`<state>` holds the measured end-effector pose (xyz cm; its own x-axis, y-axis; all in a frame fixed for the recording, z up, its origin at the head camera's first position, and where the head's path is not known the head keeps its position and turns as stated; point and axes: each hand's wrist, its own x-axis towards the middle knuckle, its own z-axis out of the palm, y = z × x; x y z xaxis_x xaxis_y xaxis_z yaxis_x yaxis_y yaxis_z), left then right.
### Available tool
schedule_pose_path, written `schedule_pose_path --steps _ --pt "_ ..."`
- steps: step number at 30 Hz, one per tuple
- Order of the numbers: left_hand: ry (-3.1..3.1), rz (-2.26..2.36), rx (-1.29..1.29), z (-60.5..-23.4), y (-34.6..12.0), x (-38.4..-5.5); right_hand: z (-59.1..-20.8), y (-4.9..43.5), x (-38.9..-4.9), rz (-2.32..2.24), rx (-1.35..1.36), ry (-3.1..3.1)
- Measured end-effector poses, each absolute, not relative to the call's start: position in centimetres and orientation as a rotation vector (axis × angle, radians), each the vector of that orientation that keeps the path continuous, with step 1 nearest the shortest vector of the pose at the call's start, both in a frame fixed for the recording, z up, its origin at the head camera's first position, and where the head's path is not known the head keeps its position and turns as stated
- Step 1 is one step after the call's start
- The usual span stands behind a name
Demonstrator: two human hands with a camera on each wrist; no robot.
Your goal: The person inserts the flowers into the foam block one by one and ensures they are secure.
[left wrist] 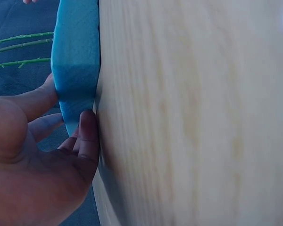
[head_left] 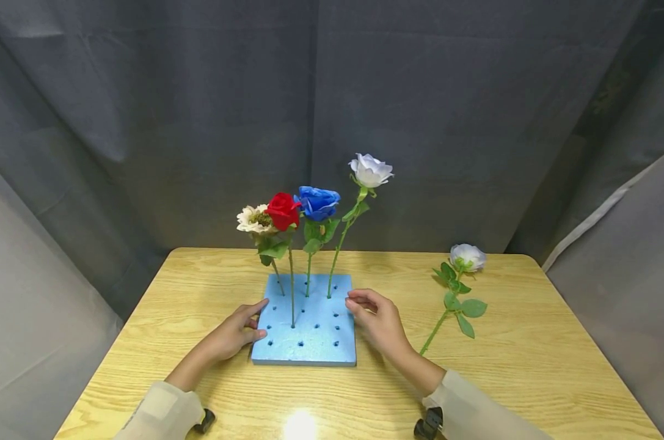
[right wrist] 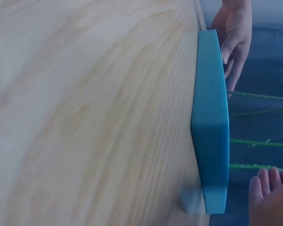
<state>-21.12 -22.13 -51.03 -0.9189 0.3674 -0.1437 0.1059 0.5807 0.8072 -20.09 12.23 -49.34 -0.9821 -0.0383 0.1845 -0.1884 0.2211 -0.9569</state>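
A blue foam board (head_left: pixel 316 354) with rows of holes lies flat on the table. Four artificial flowers stand in it: a cream flower (head_left: pixel 253 219), a red rose (head_left: pixel 283 211), a blue rose (head_left: pixel 317 203) and a tall white rose (head_left: pixel 371 170) leaning right. My left hand (head_left: pixel 234 333) grips the board's left edge; in the left wrist view its fingers (left wrist: pixel 88 136) press against the foam's side. Beside the board's right edge, my right hand (head_left: pixel 380 321) hovers with fingers loosely bent, holding nothing. The right wrist view shows its fingers (right wrist: pixel 269 183) near a green stem, apart from the foam.
Another white rose (head_left: pixel 467 257) with a leafy stem lies on the wooden table (head_left: pixel 529 342) to the right, beyond my right forearm. Dark grey curtain (head_left: pixel 227 122) hangs behind the table, and lighter cloth (head_left: pixel 29 275) flanks it on the left.
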Motion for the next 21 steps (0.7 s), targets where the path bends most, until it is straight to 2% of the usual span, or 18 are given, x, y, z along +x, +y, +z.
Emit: schedule_pose_path --steps 21 --pt "2.522 1.252 0.416 -51.2 -22.3 -21.2 -50.5 18.8 -18.4 1.897 0.028 -2.409"
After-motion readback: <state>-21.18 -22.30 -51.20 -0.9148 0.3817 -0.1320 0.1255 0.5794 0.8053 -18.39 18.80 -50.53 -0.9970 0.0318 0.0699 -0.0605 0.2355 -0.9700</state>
